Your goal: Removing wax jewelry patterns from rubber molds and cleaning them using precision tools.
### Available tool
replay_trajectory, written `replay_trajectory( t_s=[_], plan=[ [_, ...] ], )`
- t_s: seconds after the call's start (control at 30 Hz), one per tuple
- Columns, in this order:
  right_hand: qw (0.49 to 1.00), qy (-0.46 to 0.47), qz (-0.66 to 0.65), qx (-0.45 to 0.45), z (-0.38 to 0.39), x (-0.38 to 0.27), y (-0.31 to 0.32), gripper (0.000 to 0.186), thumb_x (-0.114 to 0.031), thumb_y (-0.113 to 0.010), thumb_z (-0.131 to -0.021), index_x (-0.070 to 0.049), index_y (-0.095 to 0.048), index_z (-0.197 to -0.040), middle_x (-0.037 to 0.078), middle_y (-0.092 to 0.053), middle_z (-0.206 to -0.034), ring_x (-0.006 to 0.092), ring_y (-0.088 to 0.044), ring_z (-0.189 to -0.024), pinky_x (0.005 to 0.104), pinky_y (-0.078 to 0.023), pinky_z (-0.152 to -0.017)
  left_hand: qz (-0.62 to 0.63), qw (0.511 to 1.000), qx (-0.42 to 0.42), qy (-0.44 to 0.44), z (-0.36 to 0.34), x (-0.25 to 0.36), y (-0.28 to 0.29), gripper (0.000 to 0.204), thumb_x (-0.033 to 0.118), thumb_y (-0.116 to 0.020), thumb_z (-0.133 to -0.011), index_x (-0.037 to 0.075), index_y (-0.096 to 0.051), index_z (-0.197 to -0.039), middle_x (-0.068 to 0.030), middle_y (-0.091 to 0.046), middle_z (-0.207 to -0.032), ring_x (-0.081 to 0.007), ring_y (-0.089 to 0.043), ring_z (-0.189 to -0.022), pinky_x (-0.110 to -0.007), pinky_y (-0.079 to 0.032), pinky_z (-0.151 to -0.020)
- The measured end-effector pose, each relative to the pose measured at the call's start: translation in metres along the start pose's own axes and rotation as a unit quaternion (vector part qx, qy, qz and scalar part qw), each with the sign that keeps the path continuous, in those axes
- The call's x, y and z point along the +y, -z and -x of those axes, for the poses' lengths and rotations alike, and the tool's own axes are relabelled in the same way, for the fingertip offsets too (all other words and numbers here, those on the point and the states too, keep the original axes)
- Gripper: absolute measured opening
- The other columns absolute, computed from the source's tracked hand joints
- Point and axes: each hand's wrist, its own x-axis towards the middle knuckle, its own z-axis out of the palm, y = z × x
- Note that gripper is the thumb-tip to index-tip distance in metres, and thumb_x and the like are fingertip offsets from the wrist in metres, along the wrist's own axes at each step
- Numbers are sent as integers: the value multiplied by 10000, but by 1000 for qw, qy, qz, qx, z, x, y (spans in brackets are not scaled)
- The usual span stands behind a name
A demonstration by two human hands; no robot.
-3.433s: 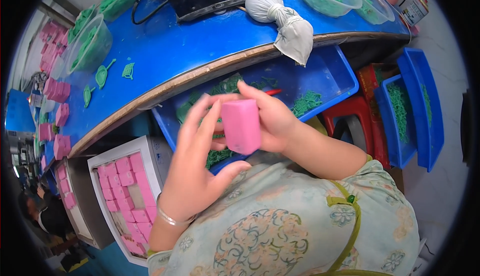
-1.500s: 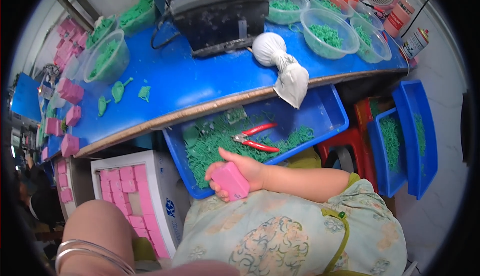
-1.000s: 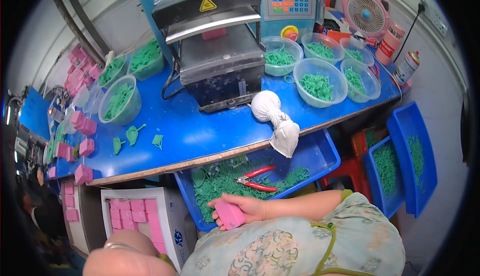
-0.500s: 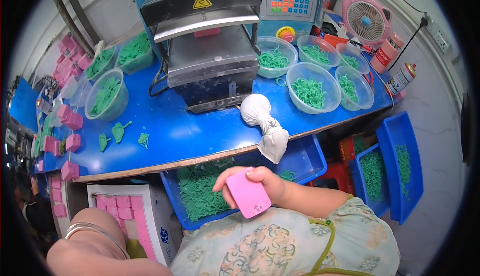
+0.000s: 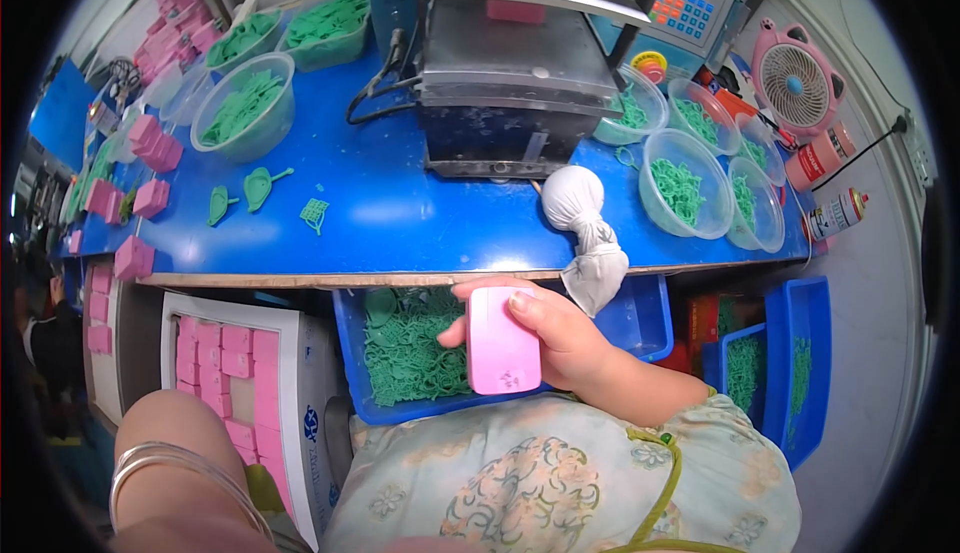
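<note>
My right hand (image 5: 565, 338) is closed around a pink rounded-corner box (image 5: 503, 348). Its thumb lies across the upper edge, and the fingers pass behind. The box is nearly upright, above a blue tray (image 5: 362, 415) heaped with green plastic pieces (image 5: 420, 353). At the lower left is my left arm with silver bangles (image 5: 160, 453), bent so that the fingers are hidden. It is beside a white carton (image 5: 318, 433) packed with pink boxes (image 5: 238, 353). Just beyond my right hand, a white cloth-wrapped ball (image 5: 573, 196) lies at the table edge with its tail hanging over.
A metal press machine (image 5: 520, 93) with a keypad panel (image 5: 683, 13) stands on the blue table (image 5: 430, 243). Clear bowls (image 5: 690, 183) of green pieces flank it. Loose pink boxes (image 5: 152, 198) are at left; a pink fan (image 5: 797, 83), spray can (image 5: 838, 213) and blue trays (image 5: 800, 373) at right.
The view has turned, so the table and machine appear further right and higher. My right hand has turned the pink box more upright. My left arm stays beside the carton.
</note>
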Motion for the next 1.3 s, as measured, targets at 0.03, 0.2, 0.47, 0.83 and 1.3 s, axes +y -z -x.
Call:
replay_trajectory(
  t_s=[0.03, 0.2, 0.47, 0.83, 1.3],
  plan=[
    [1000, 2, -2, 4, 0, 0, -2, 453, -326, -474, -918, 1, -409, -1224, 206, -573, -1104, 236, -571, -1011, 355, -472, -849, -13, 1000, 1, -10, -11, -4, -1, 403, 68, -608, -642, 77, -394, -984, -120, -497, -847, -195, -414, -604, -327, -390, -579],
    [998, 1, 55, 26, -7, 5, -5, 544, -372, -574, -857, -31, -412, -1248, 198, -510, -1219, 249, -544, -1062, 379, -451, -883, -81, 995, 20, -55, 18, -13, -13, 401, 61, -609, -645, 78, -394, -983, -115, -501, -835, -195, -421, -604, -323, -391, -577],
    [998, -4, 23, 56, -11, 7, -9, 479, -328, -549, -875, -27, -429, -1227, 203, -525, -1195, 268, -535, -1079, 399, -433, -910, -176, 972, 47, -145, 81, -34, -26, 398, 49, -612, -649, 81, -395, -981, -108, -506, -817, -195, -433, -606, -318, -392, -573],
    [998, -34, 16, 48, -25, 18, -15, 443, -289, -500, -900, -12, -415, -1235, 205, -535, -1181, 253, -547, -1060, 370, -425, -910, 661, 679, 238, -212, 87, -67, -48, 341, 222, -539, -887, 131, -369, -1169, -40, -625, -1024, -171, -476, -1052, -440, -378, -789],
    [999, -42, -16, 17, -36, 27, -13, 399, -261, -479, -918, -3, -400, -1212, 190, -543, -1160, 236, -551, -1056, 358, -436, -905, 506, 710, 443, -208, 91, -51, -63, 250, 302, -394, -927, 183, -527, -1102, 73, -557, -1025, -57, -452, -1021, -372, -293, -883]
  ],
)
